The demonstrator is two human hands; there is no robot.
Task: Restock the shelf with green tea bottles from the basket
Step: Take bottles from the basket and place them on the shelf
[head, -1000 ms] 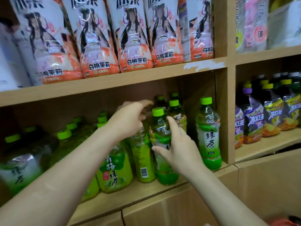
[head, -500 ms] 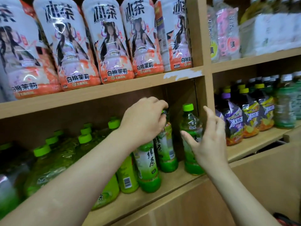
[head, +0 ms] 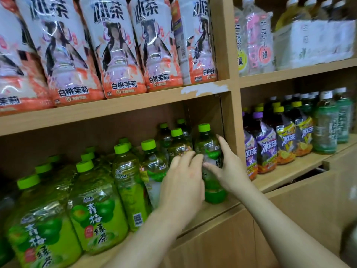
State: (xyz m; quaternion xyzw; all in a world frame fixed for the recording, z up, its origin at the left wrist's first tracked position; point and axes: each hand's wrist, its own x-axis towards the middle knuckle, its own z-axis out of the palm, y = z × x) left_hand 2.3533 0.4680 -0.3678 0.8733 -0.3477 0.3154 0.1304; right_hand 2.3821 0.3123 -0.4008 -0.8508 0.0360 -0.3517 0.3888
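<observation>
Between the two hands stands one green tea bottle at the shelf end, upright. Both hands are open: the right hand lies against its side, the left hand spreads in front of three more green-capped bottles. Left of that hand, two plum tea packs sit

**Lighting and image quality**

Soft, even indoor light — bright on the upper bottles' white labels, which carry glare streaks. The lower shelf recess lies in shadow. Wide-angle distortion bows the edges; the right-hand bottles and bottom-right corner are blurred.
</observation>
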